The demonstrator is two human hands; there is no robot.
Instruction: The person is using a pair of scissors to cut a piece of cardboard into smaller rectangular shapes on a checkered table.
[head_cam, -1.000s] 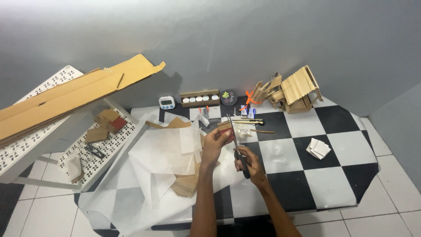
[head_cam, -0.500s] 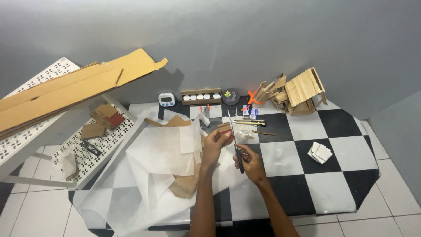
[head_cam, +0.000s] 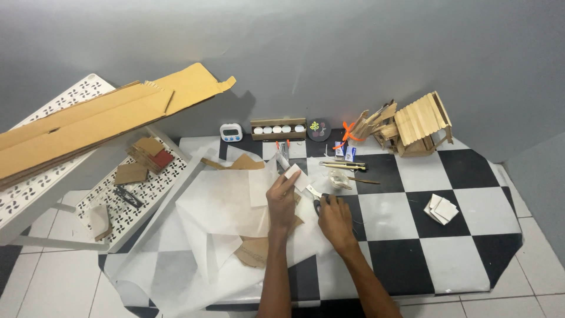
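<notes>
My left hand (head_cam: 282, 199) pinches a small white square of card (head_cam: 292, 172) between thumb and fingers, held just above the big crumpled sheets of white paper (head_cam: 218, 206). My right hand (head_cam: 334, 219) grips black-handled scissors (head_cam: 315, 199), whose blades lie low and point up-left toward the white card. Both hands are over the black-and-white checkered mat (head_cam: 412, 194). Brown cardboard pieces (head_cam: 256, 253) poke out from under the white paper below my left wrist.
A craft-stick house (head_cam: 421, 123) stands at the back right. A stack of white squares (head_cam: 441, 209) lies right of my hands. Pens and sticks (head_cam: 342, 166), a small timer (head_cam: 231, 132) and a wooden tray (head_cam: 278, 128) line the wall. Long cardboard (head_cam: 88, 123) rests on a white perforated rack (head_cam: 135, 188) at left.
The scissors, held upright with blades pointing away before, have come down and now lie low beside the white card. My left hand has shifted slightly and holds the card higher.
</notes>
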